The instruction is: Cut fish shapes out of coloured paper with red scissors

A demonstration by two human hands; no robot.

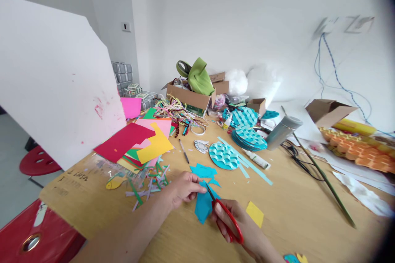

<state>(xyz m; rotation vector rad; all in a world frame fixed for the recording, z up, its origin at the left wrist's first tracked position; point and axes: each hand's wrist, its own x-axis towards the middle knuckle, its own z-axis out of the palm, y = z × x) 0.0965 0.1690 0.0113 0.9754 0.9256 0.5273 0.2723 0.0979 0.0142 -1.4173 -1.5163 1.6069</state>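
Note:
My right hand (236, 222) grips a pair of red-handled scissors (230, 218), its dark blades pointing up and left. The blade tips meet a piece of blue paper (203, 208) close to my left fingertips. My left hand (187, 189) is closed, with thumb and fingers pinching the edge of that paper. Blue paper offcuts (203, 171) lie just beyond. To the right of my right hand rests a yellow paper piece (254, 213). Farther ahead sits a blue disc with wavy paper strips (224, 156), and left of it a small paper cutout with a drawing (201, 146).
Coloured paper sheets (123, 141) and thin paper strips (148, 189) cover the table's left. A pen (184, 151), a white glue tube (256, 159), stacked blue discs (249, 137) and a grey tumbler (283, 132) stand ahead. A long green stick (324, 181) lies at right.

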